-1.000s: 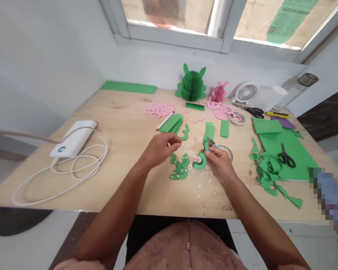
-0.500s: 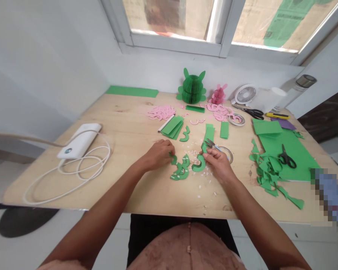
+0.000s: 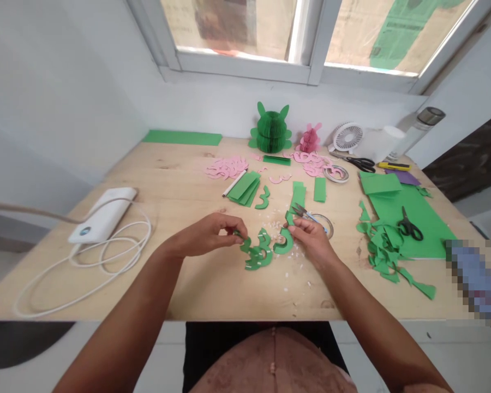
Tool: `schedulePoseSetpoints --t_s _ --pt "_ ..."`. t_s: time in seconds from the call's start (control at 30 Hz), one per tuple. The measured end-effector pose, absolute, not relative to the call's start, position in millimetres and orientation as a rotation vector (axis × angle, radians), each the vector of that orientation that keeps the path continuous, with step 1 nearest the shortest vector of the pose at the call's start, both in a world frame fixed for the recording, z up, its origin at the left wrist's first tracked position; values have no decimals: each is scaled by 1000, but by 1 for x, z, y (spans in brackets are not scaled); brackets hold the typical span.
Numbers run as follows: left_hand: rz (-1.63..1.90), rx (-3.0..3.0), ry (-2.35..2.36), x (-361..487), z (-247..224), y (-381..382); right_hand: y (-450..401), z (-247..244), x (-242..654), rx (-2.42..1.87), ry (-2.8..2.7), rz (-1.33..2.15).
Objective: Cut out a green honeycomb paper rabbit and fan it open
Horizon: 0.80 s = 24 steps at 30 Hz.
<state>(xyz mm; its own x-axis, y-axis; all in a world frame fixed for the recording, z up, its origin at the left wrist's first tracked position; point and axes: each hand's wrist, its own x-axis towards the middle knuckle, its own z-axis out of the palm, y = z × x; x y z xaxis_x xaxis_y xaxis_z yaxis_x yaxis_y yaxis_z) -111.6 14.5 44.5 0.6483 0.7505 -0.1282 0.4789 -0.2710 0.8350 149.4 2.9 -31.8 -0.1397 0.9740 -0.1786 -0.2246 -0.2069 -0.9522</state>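
Green cutouts [image 3: 269, 255] lie toward four o'clock from the nearer left hand [image 3: 213, 234], its grip pinching one; the right hand [image 3: 313, 240] pinches a curved strip [image 3: 289, 242].

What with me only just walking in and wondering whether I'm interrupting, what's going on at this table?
A person is handling cut paper. The left hand pinches one end of a green scalloped paper cluster with white bits on it; the right hand holds a curved green paper piece. Small metal scissors show by the right fingers, though whether they are held is unclear. Green paper scraps lie to the right, and a green pleated-paper figure stands at the back.
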Motion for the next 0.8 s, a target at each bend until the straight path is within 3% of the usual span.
schedulePoseSetpoints --t_s 0.37,0.8 --pt "665 1394 773 -42 28 17 0 -21 146 -1113 -1084 1558" --pt "860 1234 828 -36 18 20 0 -24 145 -1136 -1114 1557"
